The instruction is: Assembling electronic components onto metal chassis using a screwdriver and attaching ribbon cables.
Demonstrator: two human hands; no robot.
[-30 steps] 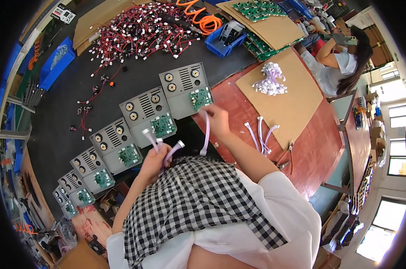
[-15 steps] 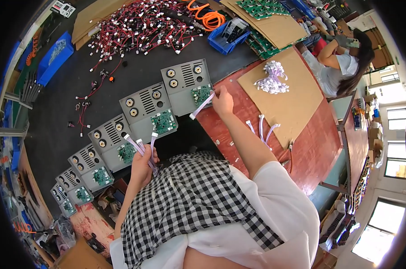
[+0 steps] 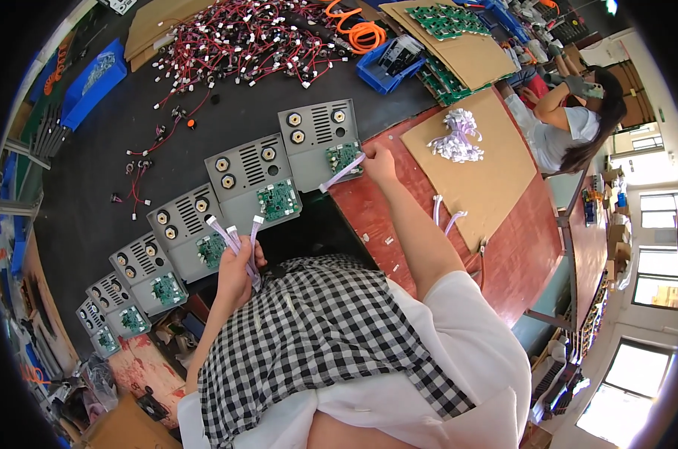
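Note:
My right hand (image 3: 378, 163) pinches one end of a white-purple ribbon cable (image 3: 340, 174) at the right edge of a green circuit board (image 3: 344, 156). The cable's other end, with a white plug, hangs free toward the left; whether the pinched end is seated in the board is hidden by my fingers. That board lies on the farthest grey metal panel (image 3: 314, 123), which has slots and brass-nut fittings. Close to my apron, my left hand (image 3: 238, 273) is closed around several similar cables (image 3: 235, 238), their white plugs sticking up. Beside it lies another panel's circuit board (image 3: 211, 250).
Several panels with boards run down to the lower left. Red-and-black wired parts (image 3: 241, 45) are heaped at the back. A cable bundle (image 3: 457, 136) lies on cardboard (image 3: 477, 176), with pliers (image 3: 482, 251) near it. A co-worker (image 3: 578, 112) sits at the far right.
The view has shifted slightly, and the panels appear a little farther right. My right hand stays at the same board with its cable; my left hand still holds its bunch.

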